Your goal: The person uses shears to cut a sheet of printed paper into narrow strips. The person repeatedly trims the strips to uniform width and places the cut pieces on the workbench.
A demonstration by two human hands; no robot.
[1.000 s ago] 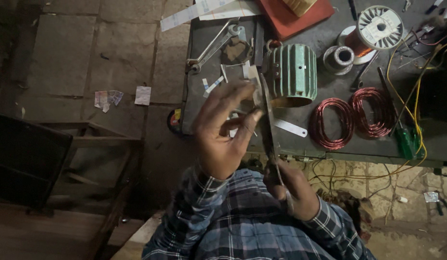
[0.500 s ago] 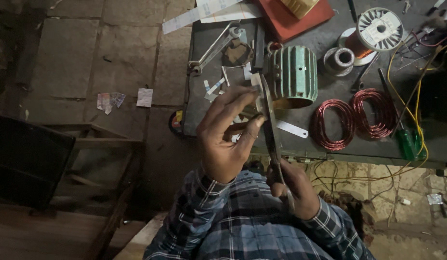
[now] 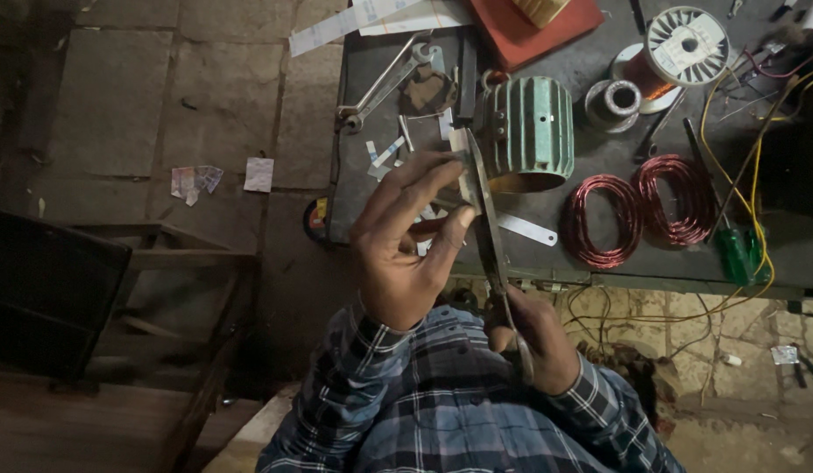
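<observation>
- Small pale paper strip (image 3: pixel 463 166) is pinched by left hand (image 3: pixel 405 250) fingertips, above workbench edge.
- Long steel scissors (image 3: pixel 487 236) are gripped by right hand (image 3: pixel 531 337); blades apparently meet the strip.
- Green ribbed motor housing (image 3: pixel 525 131) sits just behind.

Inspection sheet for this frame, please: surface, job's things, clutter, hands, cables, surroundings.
Surface: dark metal workbench, crowded.
Job's things: long steel scissors against a small pale paper strip.
Clutter: green ribbed motor housing, two red copper wire coils, wire spool, spanners, red tray, green-handled screwdrivers.
Hands: left hand pinches the strip; right hand grips the scissors.
Cables: yellow wires trail off the bench.
Surroundings: stone floor, paper scraps, wooden stool.
</observation>
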